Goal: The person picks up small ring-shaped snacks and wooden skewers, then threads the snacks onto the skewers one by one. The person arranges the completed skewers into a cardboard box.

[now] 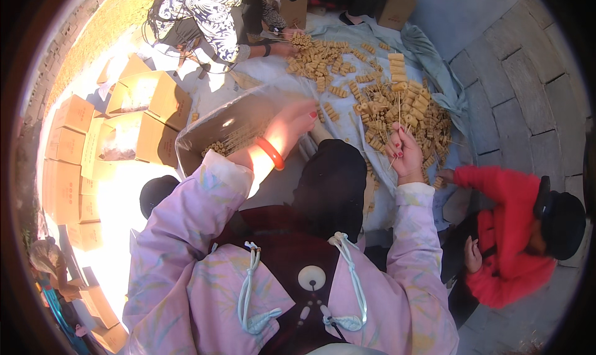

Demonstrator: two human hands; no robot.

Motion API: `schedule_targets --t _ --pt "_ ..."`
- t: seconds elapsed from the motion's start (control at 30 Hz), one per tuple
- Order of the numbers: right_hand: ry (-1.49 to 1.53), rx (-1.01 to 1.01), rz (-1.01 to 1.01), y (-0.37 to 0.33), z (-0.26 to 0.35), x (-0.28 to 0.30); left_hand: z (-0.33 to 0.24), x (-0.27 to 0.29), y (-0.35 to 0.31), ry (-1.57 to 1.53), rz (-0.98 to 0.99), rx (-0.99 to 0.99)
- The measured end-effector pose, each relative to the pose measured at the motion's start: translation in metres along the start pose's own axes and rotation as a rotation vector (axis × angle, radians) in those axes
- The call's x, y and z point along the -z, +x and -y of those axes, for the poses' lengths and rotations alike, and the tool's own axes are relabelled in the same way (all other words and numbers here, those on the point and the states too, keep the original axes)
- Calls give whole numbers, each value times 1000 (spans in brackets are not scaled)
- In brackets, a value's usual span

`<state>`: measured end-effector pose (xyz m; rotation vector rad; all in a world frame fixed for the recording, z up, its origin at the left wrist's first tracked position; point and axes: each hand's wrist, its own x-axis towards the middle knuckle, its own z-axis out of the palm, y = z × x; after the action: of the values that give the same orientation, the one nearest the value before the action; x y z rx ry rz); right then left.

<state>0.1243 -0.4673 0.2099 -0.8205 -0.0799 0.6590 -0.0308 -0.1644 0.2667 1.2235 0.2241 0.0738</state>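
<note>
My right hand (pixel 405 153) is closed around thin wooden sticks. They carry skewers of tan, ridged rolls (pixel 397 69) that stand up above the fingers. A large heap of the same tan skewers (pixel 437 128) spreads out just beyond and beside this hand. My left hand (pixel 293 120), with an orange bangle (pixel 269 153) at the wrist, is over the right side of a lined box (pixel 184 145). Its fingers point right and are blurred, so I cannot tell whether they hold anything. Inside that box, several skewers (pixel 233 137) lie with their sticks side by side.
Open cardboard boxes (pixel 158 100) and stacked closed cartons (pixel 65 147) stand at the left. A co-worker in red (pixel 512 231) sits close on my right. Another person's hand (pixel 284 49) works at the far pile (pixel 320 63). A pale sheet (pixel 248 75) lies under the skewers.
</note>
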Motion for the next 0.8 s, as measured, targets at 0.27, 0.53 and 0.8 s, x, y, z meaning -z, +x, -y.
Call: schedule_targets --t 0.27,0.53,0.8 --pt "-109 -105 255 -26 8 -60 -18 -50 15 -188 -9 -43" --pt "-454 -222 265 -64 -5 -112 -20 -63 7 -239 -7 -130" --pt "-583 -167 217 -76 -14 -123 -27 -67 -7 -426 -77 -119"
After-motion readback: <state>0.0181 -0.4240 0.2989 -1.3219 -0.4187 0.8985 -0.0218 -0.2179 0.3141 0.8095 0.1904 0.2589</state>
